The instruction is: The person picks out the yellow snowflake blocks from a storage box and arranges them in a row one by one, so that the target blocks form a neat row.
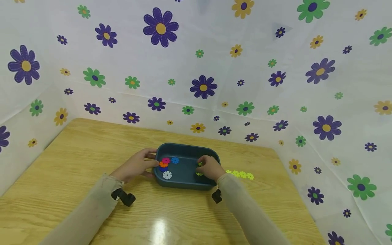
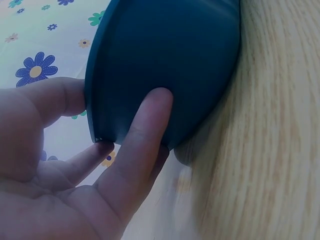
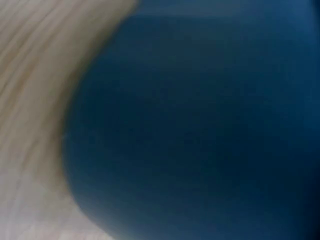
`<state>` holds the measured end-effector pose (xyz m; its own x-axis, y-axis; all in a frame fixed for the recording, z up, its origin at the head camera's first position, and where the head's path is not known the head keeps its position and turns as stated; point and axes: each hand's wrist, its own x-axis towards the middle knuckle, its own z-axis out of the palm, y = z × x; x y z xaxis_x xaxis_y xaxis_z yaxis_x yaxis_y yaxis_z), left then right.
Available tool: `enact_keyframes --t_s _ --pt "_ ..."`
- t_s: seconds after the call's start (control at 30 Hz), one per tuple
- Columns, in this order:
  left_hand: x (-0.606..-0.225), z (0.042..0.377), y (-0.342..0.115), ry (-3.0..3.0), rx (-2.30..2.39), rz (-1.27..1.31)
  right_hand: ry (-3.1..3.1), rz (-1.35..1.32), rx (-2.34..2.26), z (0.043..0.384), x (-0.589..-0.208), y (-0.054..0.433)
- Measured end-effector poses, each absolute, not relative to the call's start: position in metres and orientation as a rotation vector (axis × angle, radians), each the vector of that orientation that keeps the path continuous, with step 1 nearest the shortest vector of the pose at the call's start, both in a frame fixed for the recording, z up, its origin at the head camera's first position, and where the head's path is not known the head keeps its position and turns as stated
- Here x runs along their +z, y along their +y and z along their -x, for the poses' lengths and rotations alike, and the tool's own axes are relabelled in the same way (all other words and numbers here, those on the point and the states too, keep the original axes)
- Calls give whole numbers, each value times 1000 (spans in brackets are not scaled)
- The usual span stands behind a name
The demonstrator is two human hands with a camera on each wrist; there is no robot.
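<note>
A dark teal plastic tray (image 1: 185,185) with rounded corners sits on the table. My left hand (image 1: 136,165) grips its left end, with fingertips against the outer wall (image 2: 190,60). My right hand (image 1: 211,167) reaches inside the tray's right end, fingers curled and pinching at a yellow-green snowflake disc (image 1: 199,174), mostly hidden by the hand. Loose discs lie in the left part of the tray: a pink one (image 1: 165,160), an orange one (image 1: 163,164), a dark blue one (image 1: 163,169), a light blue one (image 1: 175,160) and a white one (image 1: 167,175).
Right of the tray, several yellow-green discs (image 1: 242,174) lie in a row on the wooden table (image 1: 122,217), partly behind the right wrist. A white sheet (image 1: 190,64) with printed flowers walls off the back and both sides. The right wrist view is blurred, filled mainly by the tray's wall (image 3: 190,120).
</note>
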<state>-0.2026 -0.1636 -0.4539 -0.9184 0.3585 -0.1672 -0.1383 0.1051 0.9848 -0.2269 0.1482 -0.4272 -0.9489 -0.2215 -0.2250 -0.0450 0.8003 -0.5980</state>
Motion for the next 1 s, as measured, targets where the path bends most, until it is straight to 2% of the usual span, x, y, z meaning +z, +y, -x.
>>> enact_keyframes --t_s 0.17,0.63,1.0 --pt "-453 203 -163 2025 1872 -214 2774 307 -719 226 -435 145" --pt "-453 202 -163 2033 1864 -198 2754 373 -716 220 -434 136" --pt "-453 202 -163 2036 1859 -207 2815 604 -654 222 -438 134"
